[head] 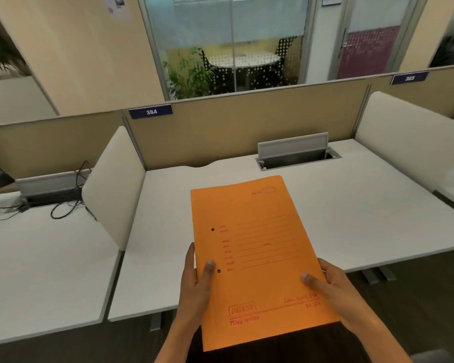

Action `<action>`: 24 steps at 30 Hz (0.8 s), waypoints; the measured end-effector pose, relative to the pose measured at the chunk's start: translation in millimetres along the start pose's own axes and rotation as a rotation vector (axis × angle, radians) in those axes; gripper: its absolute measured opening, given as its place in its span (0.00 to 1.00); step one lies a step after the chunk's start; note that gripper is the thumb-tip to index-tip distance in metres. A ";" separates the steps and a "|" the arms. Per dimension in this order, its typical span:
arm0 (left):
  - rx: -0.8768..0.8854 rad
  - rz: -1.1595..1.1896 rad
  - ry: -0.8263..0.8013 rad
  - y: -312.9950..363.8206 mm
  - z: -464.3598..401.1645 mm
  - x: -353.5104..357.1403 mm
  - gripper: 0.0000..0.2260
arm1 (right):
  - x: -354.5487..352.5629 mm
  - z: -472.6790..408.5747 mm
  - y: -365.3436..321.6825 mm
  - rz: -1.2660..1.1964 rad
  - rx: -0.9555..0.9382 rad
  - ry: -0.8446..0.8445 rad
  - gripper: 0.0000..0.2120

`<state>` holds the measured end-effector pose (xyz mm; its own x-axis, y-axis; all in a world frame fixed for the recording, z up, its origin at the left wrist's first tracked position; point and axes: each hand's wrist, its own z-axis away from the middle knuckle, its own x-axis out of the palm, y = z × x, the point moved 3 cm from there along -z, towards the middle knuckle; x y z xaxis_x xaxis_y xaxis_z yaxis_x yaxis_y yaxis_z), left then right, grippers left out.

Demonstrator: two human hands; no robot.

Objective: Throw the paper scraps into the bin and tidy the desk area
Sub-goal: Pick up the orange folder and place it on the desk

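Both hands grip an orange file folder (260,258) by its long edges, held flat-ish, tilted away, over the near edge of the white desk (351,218). Left hand (195,281) clamps the left edge, thumb on the cover beside the lower punch hole, fingers underneath. Right hand (333,286) clamps the right edge, thumb on the cover, fingers wrapped under. Folder cover has red printed lines and a red stamp near the bottom, text blurred. No paper scraps or bin in view.

Past the folder, an open cable tray (298,155) with its lid upright, set in the desk's back. Beige partition (233,127) behind it, tag "384" (151,111) at its top left. Cream side dividers flank the desk. Left neighbouring desk has black cables (66,208). Far back, a glass-walled room (228,43) with plants.
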<state>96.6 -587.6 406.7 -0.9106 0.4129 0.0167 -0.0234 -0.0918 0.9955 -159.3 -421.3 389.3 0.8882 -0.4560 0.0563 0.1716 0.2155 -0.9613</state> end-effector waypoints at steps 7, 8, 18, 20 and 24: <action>-0.018 -0.067 0.051 -8.4 -67.3 17.3 0.27 | -15.6 -73.4 -1.5 0.003 0.038 -0.008 0.22; -0.021 -0.072 0.062 -10.8 -78.0 21.4 0.26 | -18.1 -86.8 -1.2 0.011 0.048 -0.004 0.22; -0.111 -0.131 0.189 -20.9 -201.0 58.2 0.24 | -51.1 -221.8 -21.6 -0.005 0.108 -0.064 0.24; -0.150 -0.122 0.208 -22.1 -220.2 63.7 0.24 | -57.2 -247.7 -28.7 0.024 0.118 -0.070 0.22; -0.225 -0.107 0.184 -20.8 -252.3 69.9 0.28 | -62.0 -293.0 -41.0 0.069 0.123 -0.065 0.14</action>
<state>-70.7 -785.5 363.6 -0.9571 0.2620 -0.1242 -0.1947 -0.2635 0.9448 -346.3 -654.9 346.3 0.9248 -0.3803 0.0120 0.1562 0.3508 -0.9233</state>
